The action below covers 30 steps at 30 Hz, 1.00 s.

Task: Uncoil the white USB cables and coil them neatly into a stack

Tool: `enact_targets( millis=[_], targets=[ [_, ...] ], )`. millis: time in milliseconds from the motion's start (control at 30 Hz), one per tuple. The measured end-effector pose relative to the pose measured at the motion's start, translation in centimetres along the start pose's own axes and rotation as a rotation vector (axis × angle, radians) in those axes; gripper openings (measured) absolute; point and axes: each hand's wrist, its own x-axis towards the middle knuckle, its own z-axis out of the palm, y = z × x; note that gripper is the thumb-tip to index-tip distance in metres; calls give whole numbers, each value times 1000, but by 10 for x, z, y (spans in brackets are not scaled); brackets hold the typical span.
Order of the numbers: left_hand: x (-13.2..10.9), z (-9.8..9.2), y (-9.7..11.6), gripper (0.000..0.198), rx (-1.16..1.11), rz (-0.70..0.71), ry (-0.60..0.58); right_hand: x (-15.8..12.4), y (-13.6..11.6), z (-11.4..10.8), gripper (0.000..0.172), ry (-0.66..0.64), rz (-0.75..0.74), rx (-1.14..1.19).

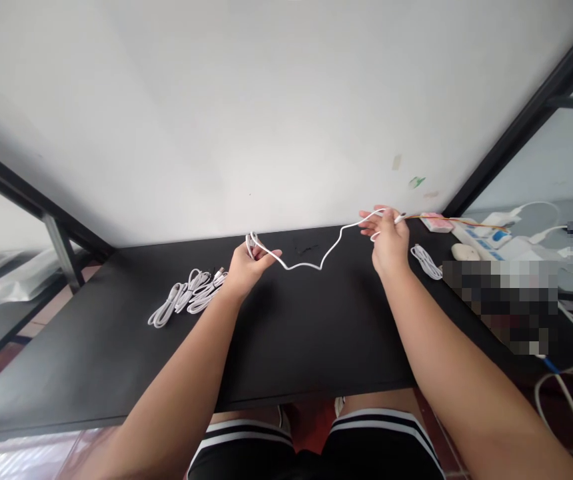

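Observation:
A thin white cable [311, 263] hangs in a slack curve between my two hands above the black table [291, 333]. My left hand [246, 267] is closed around a few small loops of the cable at its left end. My right hand [389, 240] pinches the cable's other end near its plug, with the remaining fingers partly spread. Both hands are raised slightly off the tabletop, near the far edge by the white wall.
Several coiled white cables [186, 297] lie on the table left of my left hand. One more coiled cable [426, 261] lies right of my right hand. White power strips [486, 240], a mouse [465, 252] and loose wires crowd the right side.

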Motion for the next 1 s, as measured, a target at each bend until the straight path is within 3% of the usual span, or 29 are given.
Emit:
enact_targets(
  millis=[133, 333, 500, 667, 767, 867, 1000],
  targets=[
    [-2, 6, 6, 55, -399, -118, -135, -18, 0, 12, 37, -170, 85, -2],
    [-8, 5, 14, 58, -602, -220, -309, -40, -1, 24, 40, -367, 171, -31],
    [-8, 3, 20, 57, -570, -210, -192, -53, 0, 29, 44, -552, 215, -88],
    [-6, 8, 16, 34, -565, -238, -157, -58, 3, 31, 43, -630, 228, -115],
    [-5, 11, 11, 41, -423, -224, -155, -58, 0, 33, 42, -570, 282, -69],
    [-8, 12, 9, 52, -33, -140, -166, -54, -4, 32, 40, -452, 344, 13],
    [-15, 10, 11, 45, 415, 12, -305, -42, -7, 27, 34, -271, 355, 127]
  ],
)
